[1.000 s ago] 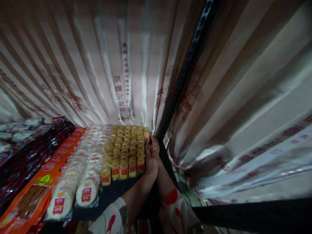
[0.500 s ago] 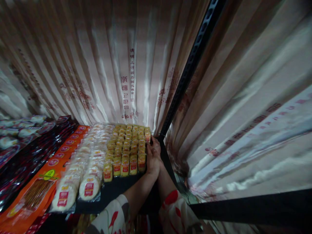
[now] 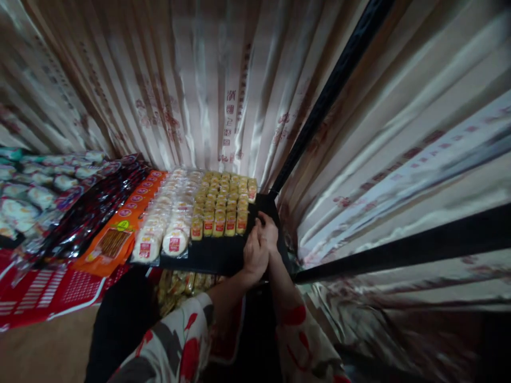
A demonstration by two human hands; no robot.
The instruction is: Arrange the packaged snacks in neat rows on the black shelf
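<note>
My left hand (image 3: 254,252) and my right hand (image 3: 270,232) are pressed against each other over the right end of a black shelf (image 3: 219,256). The left hand's fingers are stretched out, and the right hand's fingers extend behind them. Nothing shows in either hand, though the space between the palms is hidden. Just left of them, a little apart, stand rows of small yellow wrapped cakes (image 3: 219,221) with red labels. One more wrapped cake (image 3: 252,190) sits at the back right corner of these rows.
Left of the cakes lie white round packaged cakes (image 3: 175,240), orange snack bags (image 3: 112,242), dark shiny packets (image 3: 85,223) and white packets (image 3: 40,197). A red basket (image 3: 48,292) is at lower left. Yellow packets (image 3: 175,290) lie below the shelf. A black post (image 3: 319,119) and curtains (image 3: 207,106) stand behind.
My hands have come away from the right side of the yellow cakes, toward me, and are now together. The view has shifted, showing more of the red basket and lower area.
</note>
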